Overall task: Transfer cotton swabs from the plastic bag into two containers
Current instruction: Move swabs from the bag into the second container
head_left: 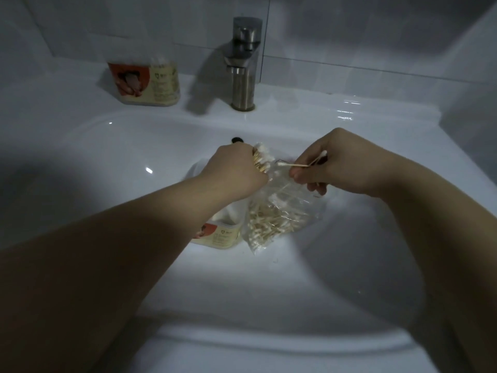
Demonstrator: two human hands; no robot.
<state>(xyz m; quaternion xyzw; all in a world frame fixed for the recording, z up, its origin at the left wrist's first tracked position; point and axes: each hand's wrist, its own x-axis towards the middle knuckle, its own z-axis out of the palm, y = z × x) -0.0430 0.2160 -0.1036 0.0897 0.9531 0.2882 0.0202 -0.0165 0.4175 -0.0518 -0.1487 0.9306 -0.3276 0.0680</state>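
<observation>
The left hand (236, 168) grips a bundle of cotton swabs (74, 160) over the sink (107, 146). The right hand (330, 165) pinches the clear plastic bag (282, 211) and loose swabs (295, 165).

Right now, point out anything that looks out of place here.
The plastic bag and one container sit down in the sink basin, not on the ledge beside the other container. A loose swab sticks out crosswise from the right hand, which also pinches the bag.
</observation>
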